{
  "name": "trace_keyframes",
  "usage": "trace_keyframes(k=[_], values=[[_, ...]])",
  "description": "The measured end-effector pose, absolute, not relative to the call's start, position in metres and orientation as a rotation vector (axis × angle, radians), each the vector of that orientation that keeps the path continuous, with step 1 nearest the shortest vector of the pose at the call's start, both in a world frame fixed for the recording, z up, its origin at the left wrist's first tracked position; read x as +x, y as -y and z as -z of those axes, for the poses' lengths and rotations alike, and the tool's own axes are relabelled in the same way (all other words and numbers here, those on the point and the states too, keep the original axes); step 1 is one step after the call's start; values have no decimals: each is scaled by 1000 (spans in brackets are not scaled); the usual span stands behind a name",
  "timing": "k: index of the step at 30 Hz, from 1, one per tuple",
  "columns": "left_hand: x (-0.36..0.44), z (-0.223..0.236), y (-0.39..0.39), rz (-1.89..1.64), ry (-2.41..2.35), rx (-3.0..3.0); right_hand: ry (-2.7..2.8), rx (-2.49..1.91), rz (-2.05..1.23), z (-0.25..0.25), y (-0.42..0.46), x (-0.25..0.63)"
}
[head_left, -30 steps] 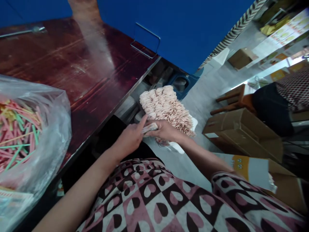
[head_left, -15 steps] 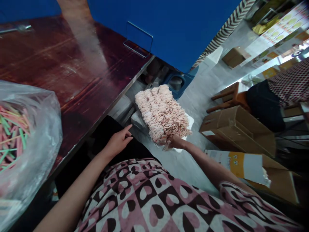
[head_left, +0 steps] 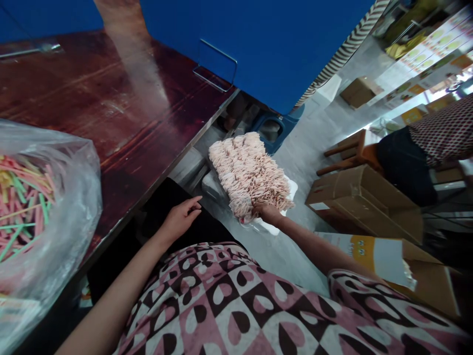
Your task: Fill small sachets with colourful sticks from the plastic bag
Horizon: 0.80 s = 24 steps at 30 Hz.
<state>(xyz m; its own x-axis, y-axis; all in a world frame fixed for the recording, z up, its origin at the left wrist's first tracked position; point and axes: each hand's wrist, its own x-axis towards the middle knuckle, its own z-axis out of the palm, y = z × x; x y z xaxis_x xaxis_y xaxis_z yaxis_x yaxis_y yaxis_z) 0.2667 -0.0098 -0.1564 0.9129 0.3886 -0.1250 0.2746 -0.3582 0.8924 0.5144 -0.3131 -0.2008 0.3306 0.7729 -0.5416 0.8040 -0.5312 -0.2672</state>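
A large mound of pale pink paper-wrapped sticks (head_left: 247,175) lies on a white sheet (head_left: 284,209) at the centre, low down beside the table. My right hand (head_left: 268,213) rests on the mound's lower edge, its fingers hidden among the packets. My left hand (head_left: 181,219) hangs apart from the mound above dark cloth, its fingers apart and holding nothing. On the table at the left sits a clear plastic bag (head_left: 79,197) full of pink, green and yellow straws (head_left: 25,207).
The dark reddish wooden table (head_left: 96,103) runs along the upper left, against a blue panel (head_left: 258,44) with a wire handle (head_left: 214,66). Cardboard boxes (head_left: 360,199) and a wooden stool (head_left: 351,153) stand on the right, beside a seated person (head_left: 410,162).
My hands have come apart since the earliest frame. The small bundle they held together is no longer visible, my left hand has drawn back, and my right hand now rests on the mound.
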Motion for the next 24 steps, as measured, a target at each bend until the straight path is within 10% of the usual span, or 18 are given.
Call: trace_keyframes(k=[24], values=[[259, 147, 19, -116, -547, 1905, -1825, 2543, 591, 236, 337, 471]])
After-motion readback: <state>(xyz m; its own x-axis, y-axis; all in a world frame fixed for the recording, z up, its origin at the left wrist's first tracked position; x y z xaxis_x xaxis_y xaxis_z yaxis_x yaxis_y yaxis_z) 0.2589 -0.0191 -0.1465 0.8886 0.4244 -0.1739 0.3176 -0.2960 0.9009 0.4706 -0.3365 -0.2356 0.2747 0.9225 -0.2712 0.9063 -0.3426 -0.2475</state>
